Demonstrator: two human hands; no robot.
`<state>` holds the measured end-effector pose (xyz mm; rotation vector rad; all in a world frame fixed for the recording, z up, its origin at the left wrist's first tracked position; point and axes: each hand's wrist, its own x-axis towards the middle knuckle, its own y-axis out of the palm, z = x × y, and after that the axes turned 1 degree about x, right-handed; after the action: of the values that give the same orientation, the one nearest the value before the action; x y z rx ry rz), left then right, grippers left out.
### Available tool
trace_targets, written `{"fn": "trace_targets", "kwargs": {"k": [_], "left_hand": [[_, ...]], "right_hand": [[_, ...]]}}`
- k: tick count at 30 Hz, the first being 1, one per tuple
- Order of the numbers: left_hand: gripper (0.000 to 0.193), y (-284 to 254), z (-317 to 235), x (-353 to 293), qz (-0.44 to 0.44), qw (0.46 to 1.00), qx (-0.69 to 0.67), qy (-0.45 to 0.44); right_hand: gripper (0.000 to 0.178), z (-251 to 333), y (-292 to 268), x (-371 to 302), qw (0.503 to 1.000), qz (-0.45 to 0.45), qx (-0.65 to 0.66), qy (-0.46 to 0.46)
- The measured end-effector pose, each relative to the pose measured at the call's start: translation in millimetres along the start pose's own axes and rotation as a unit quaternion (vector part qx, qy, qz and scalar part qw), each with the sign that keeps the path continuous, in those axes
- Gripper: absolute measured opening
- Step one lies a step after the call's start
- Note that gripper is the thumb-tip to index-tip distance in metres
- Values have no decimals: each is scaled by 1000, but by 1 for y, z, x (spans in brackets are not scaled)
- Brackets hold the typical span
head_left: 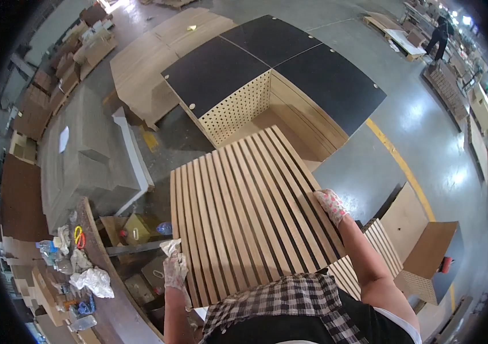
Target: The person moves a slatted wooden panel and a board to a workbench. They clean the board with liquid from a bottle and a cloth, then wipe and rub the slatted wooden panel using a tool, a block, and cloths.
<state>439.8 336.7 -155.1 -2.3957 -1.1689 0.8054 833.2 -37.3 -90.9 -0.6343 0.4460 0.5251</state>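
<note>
A slatted wooden panel [250, 212] fills the centre and reaches toward 6 o'clock, where a checked apron [272, 298] hides part of its near edge. Its far edge overlaps the opening of a black-topped cabinet [221, 69] at 12 o'clock, hiding part of the interior. At 4 o'clock, the right forearm partly covers another slatted piece [384, 243]. A distant person [440, 37] at 2 o'clock is too small to make out clearly; the outer rim fades to black.

The panel lies between two gloved hands. The left hand [175, 268], at its 8 o'clock edge, and the right hand [331, 206], at its 3 o'clock edge, both grip it; the fingers' undersides are out of sight. A worktop [112, 315] bearing a crumpled plastic bag [92, 282] sits at 8 o'clock.
</note>
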Motion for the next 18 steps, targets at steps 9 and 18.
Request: {"fn": "trace_targets", "kwargs": {"k": [9,18], "left_hand": [[23,69,-47,47,92,939,-181,-277],[20,141,48,60,97,952,291,6]], "right_hand": [[38,-32,-14,49,977,23,-182,108],[37,-82,-29,190,962,59,-250,94]]}}
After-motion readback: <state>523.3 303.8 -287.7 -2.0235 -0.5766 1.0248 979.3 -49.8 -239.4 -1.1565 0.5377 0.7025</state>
